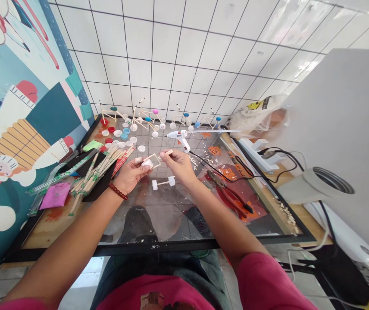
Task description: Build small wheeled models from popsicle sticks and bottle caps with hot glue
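Note:
My left hand (129, 175) is closed on a small wooden-stick frame at a white bottle cap (147, 163) fixed to it. Across from it, my right hand (180, 165) pinches a short wooden stick (169, 152) against the frame's right side; whether the two are joined I cannot tell. Below the hands, a stick axle (163, 183) with white caps at both ends lies on the glass tabletop. Just beyond my right hand rests a white glue gun (179, 137), its nozzle toward the left.
Bottle caps (117, 133) and several stick models (147, 118) line the back. Bundled chopsticks (97, 170) and a pink packet (55, 196) lie left. Red-handled pliers (231, 193), the glue gun's black cord (217, 168) and a power strip (258, 155) are on the right.

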The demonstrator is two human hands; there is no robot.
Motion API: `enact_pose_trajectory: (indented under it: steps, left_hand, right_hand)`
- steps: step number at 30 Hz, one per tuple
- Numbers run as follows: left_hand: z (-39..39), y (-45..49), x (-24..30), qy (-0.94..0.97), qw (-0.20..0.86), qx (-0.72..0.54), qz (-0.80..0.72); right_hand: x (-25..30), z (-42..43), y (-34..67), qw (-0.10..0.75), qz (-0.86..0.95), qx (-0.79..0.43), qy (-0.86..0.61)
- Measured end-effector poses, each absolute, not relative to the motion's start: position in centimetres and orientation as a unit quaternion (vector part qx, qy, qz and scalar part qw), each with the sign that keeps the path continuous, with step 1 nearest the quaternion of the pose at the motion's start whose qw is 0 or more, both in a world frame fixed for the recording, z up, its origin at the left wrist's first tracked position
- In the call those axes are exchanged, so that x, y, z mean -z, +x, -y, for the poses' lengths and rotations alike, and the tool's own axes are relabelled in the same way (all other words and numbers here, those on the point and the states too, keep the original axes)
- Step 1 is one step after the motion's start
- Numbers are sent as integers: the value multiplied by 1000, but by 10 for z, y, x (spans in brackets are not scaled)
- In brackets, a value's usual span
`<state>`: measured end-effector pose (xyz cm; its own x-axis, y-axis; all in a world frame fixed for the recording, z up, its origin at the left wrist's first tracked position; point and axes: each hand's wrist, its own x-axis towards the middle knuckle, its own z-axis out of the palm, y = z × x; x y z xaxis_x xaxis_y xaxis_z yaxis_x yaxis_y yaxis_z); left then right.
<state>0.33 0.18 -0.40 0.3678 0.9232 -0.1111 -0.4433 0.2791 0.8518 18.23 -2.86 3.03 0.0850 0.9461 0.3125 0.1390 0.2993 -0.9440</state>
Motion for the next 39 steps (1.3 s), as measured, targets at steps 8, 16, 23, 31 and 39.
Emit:
enact_pose_trajectory:
  steps: [8,16,23,31,39]
  left_hand:
    - [-1,4,3,371,741,-466,-311]
    - [-1,4,2,363,743,-467,-313]
    - [-1,3,3,379,740,-463,-308]
    - [-1,4,3,378,737,-463,-315]
    - [-1,4,3,376,738,-464,-313]
  right_hand:
    - [-29,27,183,560,579,-349,-479]
    - [-30,28,182,549,578,-356,-487]
    - [-31,28,184,543,579,-354,-495]
    - [-30,28,185,536,585,-350,-499]
    - [-30,27,184,542,578,-360,-493]
